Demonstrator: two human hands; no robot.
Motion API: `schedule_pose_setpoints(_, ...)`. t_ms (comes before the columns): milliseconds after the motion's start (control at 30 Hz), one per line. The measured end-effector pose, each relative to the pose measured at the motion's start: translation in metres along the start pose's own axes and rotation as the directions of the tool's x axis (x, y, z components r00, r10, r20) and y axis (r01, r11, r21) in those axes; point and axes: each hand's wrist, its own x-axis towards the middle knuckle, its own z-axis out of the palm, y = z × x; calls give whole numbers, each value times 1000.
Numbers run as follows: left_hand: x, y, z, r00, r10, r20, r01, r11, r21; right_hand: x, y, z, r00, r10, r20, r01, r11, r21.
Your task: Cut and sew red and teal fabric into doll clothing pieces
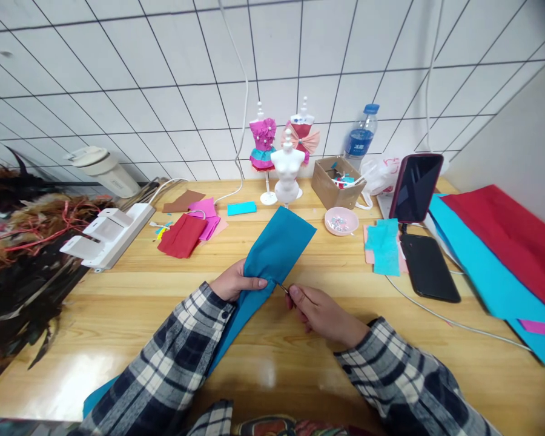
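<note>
Left hand (231, 282) clamps the blue cloth (279, 242), which runs aslant from the left part of the worktop's (272, 369) near edge toward its far edge; right hand (320, 310), closed on a thin tool (282, 288), is just beside.

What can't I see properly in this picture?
- Head view: the slim tool's handle, hidden inside the right hand.
- Head view: part of the blue fabric, under the left sleeve.
- Head view: tiny bits in the pink bowl, too small to name.
- Head view: feathers, cut off by the left edge.
</note>
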Motion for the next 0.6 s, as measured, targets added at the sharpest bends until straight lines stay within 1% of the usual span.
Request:
schedule_pose_setpoints(167, 0, -3, -2, 1000, -26, 8, 26, 1000, 15, 0, -2, 1, 995, -92, 34, 95, 990, -101)
schedule_pose_setpoints(300, -1, -4, -4, 1000, -11, 2, 11, 999, 32, 0, -1, -1, 991, -126, 52, 131, 984, -123)
schedule_pose_setpoints(433, 1, -2, -2, 1000, 8, 19, -9, 1000, 20, 0, 1, -2, 992, -113, 62, 117, 990, -75)
schedule_pose_setpoints(600, 4, -3, -1, 1000, -2, 27, -1, 991, 134, -1, 1, -2, 994, -83, 68, 85, 996, -24)
